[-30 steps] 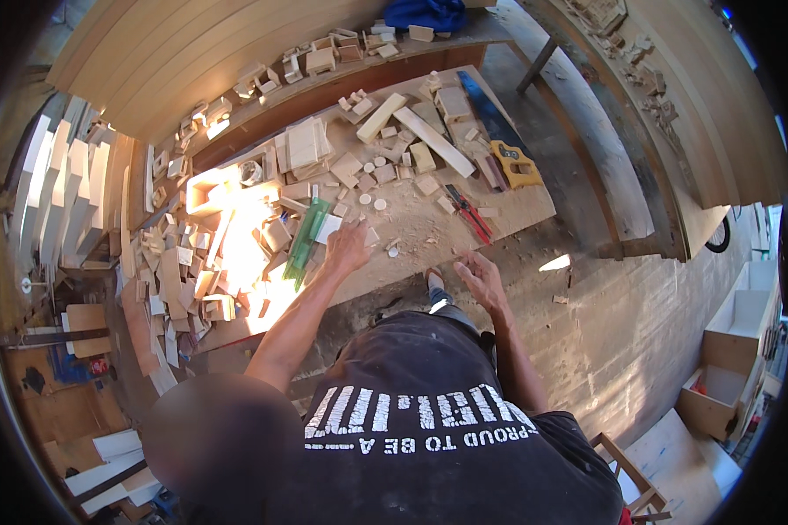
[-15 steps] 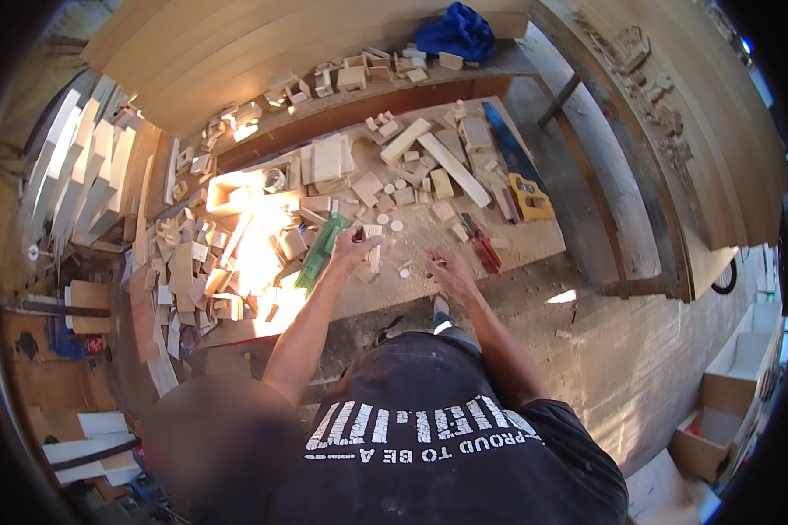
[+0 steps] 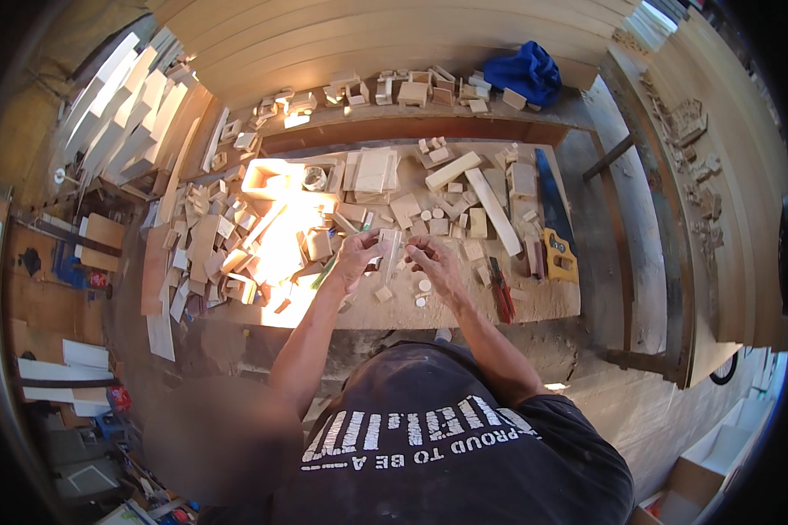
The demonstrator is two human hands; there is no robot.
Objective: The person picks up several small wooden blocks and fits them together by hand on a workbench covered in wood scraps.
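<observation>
Over the near middle of the workbench (image 3: 359,302), my left hand (image 3: 356,261) grips a small pale wooden piece (image 3: 389,255), holding it up between thumb and fingers. My right hand (image 3: 435,266) is just to the right of that piece, thumb and fingertips pinched together; whatever lies between them is too small to make out. Round wooden discs (image 3: 425,286) lie below the right hand. Partly behind my left wrist is a green tool or strip (image 3: 311,280). To the right rests a pair of red-handled pliers or cutters (image 3: 503,293).
A handsaw with a yellow handle (image 3: 559,254) lies along the bench's right side. Wood offcuts (image 3: 206,241) heap at the left in glaring sunlight, beside an open wooden box (image 3: 267,175). A blue cloth bundle (image 3: 525,74) sits on the back shelf among small wooden blocks.
My right hand has come in toward the wooden piece in my left hand, and its fingers have closed into a pinch. The whole view has shifted, so the bench appears lower and farther right.
</observation>
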